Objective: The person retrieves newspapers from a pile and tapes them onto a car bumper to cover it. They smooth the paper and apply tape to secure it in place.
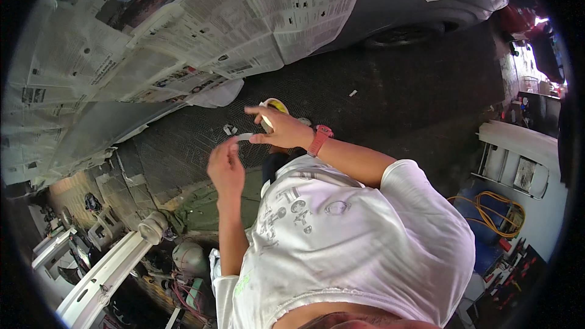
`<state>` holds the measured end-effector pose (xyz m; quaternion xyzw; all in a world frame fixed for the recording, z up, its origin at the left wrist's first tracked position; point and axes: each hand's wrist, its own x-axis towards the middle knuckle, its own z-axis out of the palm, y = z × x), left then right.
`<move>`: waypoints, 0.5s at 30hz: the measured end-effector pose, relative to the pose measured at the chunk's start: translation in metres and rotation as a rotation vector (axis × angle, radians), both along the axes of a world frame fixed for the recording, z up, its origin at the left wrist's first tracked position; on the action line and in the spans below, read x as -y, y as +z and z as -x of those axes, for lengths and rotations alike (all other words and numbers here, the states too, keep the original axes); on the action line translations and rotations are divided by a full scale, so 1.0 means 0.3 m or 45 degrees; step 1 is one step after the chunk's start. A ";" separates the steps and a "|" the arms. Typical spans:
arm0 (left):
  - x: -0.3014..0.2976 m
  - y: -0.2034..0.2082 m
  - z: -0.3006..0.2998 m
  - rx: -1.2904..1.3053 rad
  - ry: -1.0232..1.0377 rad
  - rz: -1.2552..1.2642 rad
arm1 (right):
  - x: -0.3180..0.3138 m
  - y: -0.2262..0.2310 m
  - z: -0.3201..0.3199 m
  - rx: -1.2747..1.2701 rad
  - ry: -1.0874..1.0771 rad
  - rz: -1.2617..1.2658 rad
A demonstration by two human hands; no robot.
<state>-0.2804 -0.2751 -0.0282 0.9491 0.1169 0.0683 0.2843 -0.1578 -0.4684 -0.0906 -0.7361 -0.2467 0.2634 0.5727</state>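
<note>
A short pale strip, apparently tape (245,137), stretches between my two hands. At its left end my left hand (226,167) pinches it with the fingertips, slightly blurred. My right hand (283,129), with a red watch on the wrist, has its thumb closed on the other end while the index finger points out to the left. A white band (266,121) shows at the right fingers. Just beyond that hand is a round white-rimmed thing (277,105) with yellow inside, partly covered; whether I touch it cannot be told.
Newspaper sheets (244,18) cover the car body on the far left. A car wheel (399,35) shows at the far side above the dark textured floor (390,97). White panels (106,274) and clutter lie lower left. An orange coiled cable (515,216) lies right.
</note>
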 end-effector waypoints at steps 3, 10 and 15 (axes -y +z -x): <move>0.092 -0.029 -0.050 0.040 -0.059 0.111 | 0.008 -0.084 -0.035 0.122 0.079 0.035; 0.171 -0.193 0.047 -0.163 0.195 0.025 | 0.096 -0.313 -0.025 0.117 -0.276 0.373; -0.068 -0.430 0.434 -0.865 0.357 0.212 | 0.436 -0.804 -0.363 0.201 -1.110 0.574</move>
